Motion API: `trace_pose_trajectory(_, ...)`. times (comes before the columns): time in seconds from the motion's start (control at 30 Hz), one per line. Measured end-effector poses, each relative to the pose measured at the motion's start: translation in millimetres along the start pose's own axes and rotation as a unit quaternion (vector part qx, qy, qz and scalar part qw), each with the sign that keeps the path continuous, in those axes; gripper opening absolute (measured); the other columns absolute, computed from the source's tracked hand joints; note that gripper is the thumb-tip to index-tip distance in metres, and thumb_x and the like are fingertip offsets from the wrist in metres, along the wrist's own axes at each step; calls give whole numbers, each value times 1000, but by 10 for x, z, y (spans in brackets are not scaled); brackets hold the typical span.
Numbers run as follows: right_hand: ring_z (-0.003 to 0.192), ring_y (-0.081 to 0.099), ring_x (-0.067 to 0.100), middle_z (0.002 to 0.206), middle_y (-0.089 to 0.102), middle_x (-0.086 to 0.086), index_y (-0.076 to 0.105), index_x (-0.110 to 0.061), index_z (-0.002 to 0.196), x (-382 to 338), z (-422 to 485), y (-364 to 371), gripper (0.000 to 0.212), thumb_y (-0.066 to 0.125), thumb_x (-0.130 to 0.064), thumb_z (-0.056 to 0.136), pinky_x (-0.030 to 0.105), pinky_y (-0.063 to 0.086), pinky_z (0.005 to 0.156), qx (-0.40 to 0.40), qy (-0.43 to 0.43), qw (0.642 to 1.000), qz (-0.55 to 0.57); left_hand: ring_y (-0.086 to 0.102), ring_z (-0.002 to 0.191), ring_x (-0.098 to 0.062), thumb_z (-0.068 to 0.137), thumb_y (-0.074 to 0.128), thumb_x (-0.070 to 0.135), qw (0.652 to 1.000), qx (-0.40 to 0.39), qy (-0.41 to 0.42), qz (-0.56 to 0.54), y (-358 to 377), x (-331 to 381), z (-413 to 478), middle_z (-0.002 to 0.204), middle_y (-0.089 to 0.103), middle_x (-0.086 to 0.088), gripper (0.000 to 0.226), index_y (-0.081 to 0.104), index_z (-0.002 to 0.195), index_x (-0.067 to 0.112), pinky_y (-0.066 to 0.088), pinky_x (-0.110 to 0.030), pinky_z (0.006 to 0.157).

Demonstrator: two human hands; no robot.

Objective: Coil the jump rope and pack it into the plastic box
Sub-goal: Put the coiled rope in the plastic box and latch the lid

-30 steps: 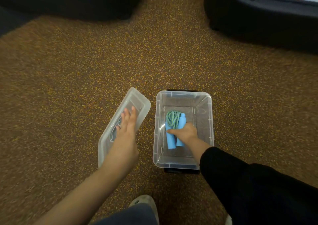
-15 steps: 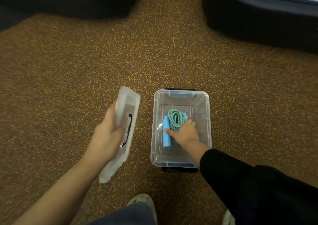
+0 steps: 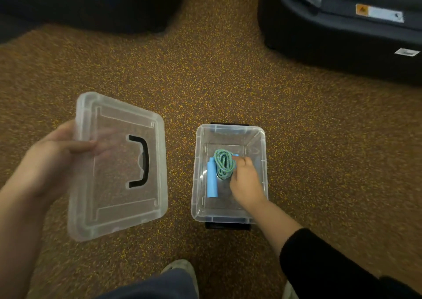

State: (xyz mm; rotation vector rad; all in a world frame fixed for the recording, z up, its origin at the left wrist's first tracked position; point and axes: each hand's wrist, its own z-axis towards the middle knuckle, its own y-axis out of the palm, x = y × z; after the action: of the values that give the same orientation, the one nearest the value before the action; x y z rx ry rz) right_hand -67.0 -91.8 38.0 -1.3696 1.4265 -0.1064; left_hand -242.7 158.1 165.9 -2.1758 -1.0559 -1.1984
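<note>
A clear plastic box (image 3: 262, 143) stands open on the carpet in front of me. Inside it lies the coiled green jump rope (image 3: 223, 165) with its blue handles; one handle (image 3: 212, 180) shows at the left, the other is mostly hidden under my hand. My right hand (image 3: 245, 180) reaches into the box and its curled fingers touch the coil's right side; whether they pinch it is hidden. My left hand (image 3: 54, 159) holds the clear lid (image 3: 118, 207) by its left edge, lifted and tilted left of the box, black handle facing me.
Speckled brown carpet (image 3: 228, 81) surrounds the box. Large dark objects stand at the far left (image 3: 91, 6) and far right (image 3: 342, 31). My shoe tip (image 3: 180, 270) and trouser leg sit just below the box.
My left hand picked the lid off the carpet and turned it flat-face toward me. My right hand stayed in the box, shifting to the coil's right side.
</note>
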Motion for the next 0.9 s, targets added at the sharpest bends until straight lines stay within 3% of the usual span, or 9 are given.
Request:
trace_pose_trajectory(0.1, 118, 49, 20, 130, 51, 8, 50, -10, 132, -123, -143, -70, 35, 37, -13, 100, 26, 35, 100, 20, -28, 995, 91, 71, 91, -20, 67, 52, 0, 997, -58, -19, -44, 12, 45, 4, 104, 73, -9, 55, 58, 120, 10, 56, -30, 80)
trace_pose_trajectory(0.2, 130, 40, 9, 140, 46, -4, 43, -18, 139, -284, -237, -143, 42, 34, -32, 100, 20, 26, 106, -53, -9, 976, 210, 68, 101, -25, 50, 66, 6, 988, -98, -63, -100, 176, -12, -7, 115, 68, -14, 63, 63, 113, 13, 55, -31, 83)
trace_pose_trajectory(0.33, 132, 20, -6, 148, 26, -20, 20, -32, 148, -417, -326, -270, 53, 28, -46, 98, 19, 14, 109, -142, -13, 941, 307, 67, 103, -27, 65, 54, -1, 972, -131, -125, -153, 496, -199, -3, 116, 68, -16, 64, 47, 128, 11, 53, -33, 83)
trace_pose_trajectory(0.47, 129, 24, -3, 143, 26, -22, 16, -36, 148, -339, -403, -419, 52, 33, -39, 99, 20, 22, 105, -78, 6, 931, 357, 66, 101, -25, 88, 40, 0, 977, -86, -135, -140, 833, -453, -30, 117, 64, -17, 42, 43, 129, 7, 60, -32, 74)
trace_pose_trajectory(0.57, 134, 31, 3, 148, 31, -14, 18, -36, 145, -203, -447, -437, 50, 38, -28, 100, 21, 30, 109, -22, -12, 940, 340, 61, 101, -26, 94, 44, 23, 993, -52, -96, -54, 1056, -643, -75, 118, 58, -12, 32, 45, 125, 13, 52, -43, 84)
trace_pose_trajectory(0.63, 139, 27, 7, 153, 25, -10, 14, -33, 146, -90, -466, -414, 52, 38, -25, 100, 33, 25, 115, 16, -27, 958, 285, 59, 105, -24, 93, 45, 38, 997, -50, -58, -2, 1170, -739, -90, 122, 58, -5, 38, 44, 128, 25, 46, -45, 92)
trace_pose_trajectory(0.7, 142, 18, 6, 155, 14, -12, 8, -29, 148, -8, -491, -390, 55, 36, -22, 101, 35, 18, 118, 37, -36, 967, 251, 54, 115, -19, 90, 44, 51, 996, -50, -9, 67, 1250, -813, -85, 130, 52, 4, 41, 40, 129, 37, 42, -46, 100)
trace_pose_trajectory(0.9, 140, -3, -4, 152, -4, -18, -1, -32, 142, 196, -479, -343, 51, 28, -28, 100, 18, 3, 115, 69, -77, 983, 152, 53, 117, -23, 94, 35, 47, 986, -38, 30, 158, 1457, -1047, -50, 128, 53, 5, 38, 37, 131, 36, 39, -49, 103)
